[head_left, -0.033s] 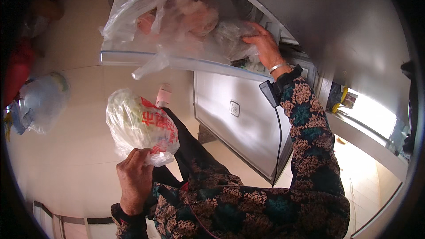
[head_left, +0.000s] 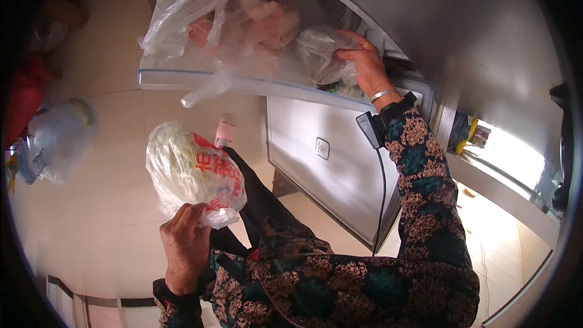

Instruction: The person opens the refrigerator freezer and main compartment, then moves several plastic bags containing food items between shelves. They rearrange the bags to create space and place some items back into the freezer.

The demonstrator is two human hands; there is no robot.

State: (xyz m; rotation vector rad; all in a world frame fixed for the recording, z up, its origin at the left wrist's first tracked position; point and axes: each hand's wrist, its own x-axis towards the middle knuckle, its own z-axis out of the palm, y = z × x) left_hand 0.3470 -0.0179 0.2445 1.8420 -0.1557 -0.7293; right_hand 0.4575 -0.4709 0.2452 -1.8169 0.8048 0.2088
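Observation:
My left hand [head_left: 185, 246] is closed on the gathered neck of a plastic bag [head_left: 185, 170] with red print and pale green contents. My right hand [head_left: 364, 67] reaches into an open translucent drawer [head_left: 164, 78], fingers curled on a crumpled clear bag [head_left: 319, 54]. Beside that bag are more crumpled clear bags [head_left: 185, 0] and pinkish contents [head_left: 270, 24], blurred behind the plastic. One loose bag end hangs over the drawer's front edge.
A grey appliance surface [head_left: 473, 30] curves along the upper right. An open door panel [head_left: 291, 133] stands below the drawer, over a tiled floor [head_left: 103, 212]. At far left are a blue bagged item [head_left: 57, 140] and red objects [head_left: 27, 97]; a lit ledge [head_left: 504, 176] is at right.
My right hand and the clear bag it grips have shifted very slightly within the drawer. My left hand and its bag look almost unchanged.

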